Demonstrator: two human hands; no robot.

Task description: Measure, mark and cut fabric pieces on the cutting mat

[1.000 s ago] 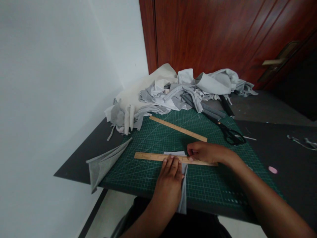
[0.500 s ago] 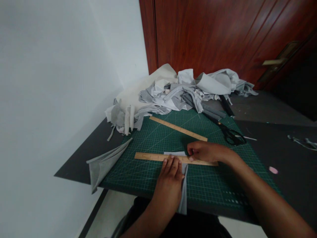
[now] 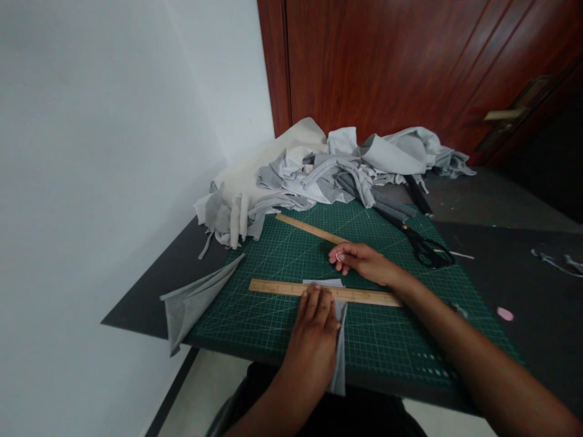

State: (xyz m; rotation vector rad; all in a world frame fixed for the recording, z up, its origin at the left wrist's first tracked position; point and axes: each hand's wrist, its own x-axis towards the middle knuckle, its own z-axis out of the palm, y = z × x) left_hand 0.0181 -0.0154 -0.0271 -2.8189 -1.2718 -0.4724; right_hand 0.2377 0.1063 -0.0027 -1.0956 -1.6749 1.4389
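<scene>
My left hand [image 3: 314, 334] lies flat on a wooden ruler [image 3: 273, 287], its fingers stretched out and pressing it down. Under the ruler and this hand is a narrow grey cloth strip [image 3: 339, 364]; its upper end shows just beyond the ruler and its lower end hangs over the table's front edge. Above the ruler, lifted off it, my right hand [image 3: 364, 262] pinches a small pale piece of tailor's chalk [image 3: 338, 257] between thumb and fingers. A second wooden ruler [image 3: 310, 228] lies slanted behind, its right end hidden by the right hand.
A green cutting mat [image 3: 255, 328] covers the table front. Black scissors [image 3: 428, 249] lie at its right, and a pink oval piece [image 3: 504, 313] farther right. Folded grey cloth [image 3: 194, 306] overhangs the left edge. Heaped fabric scraps [image 3: 328, 173] line the back, before a wooden door [image 3: 387, 67].
My right hand has risen from the ruler's edge and moved away from me, slightly left, with the chalk now showing. The left hand, ruler and cloth strip stay in place.
</scene>
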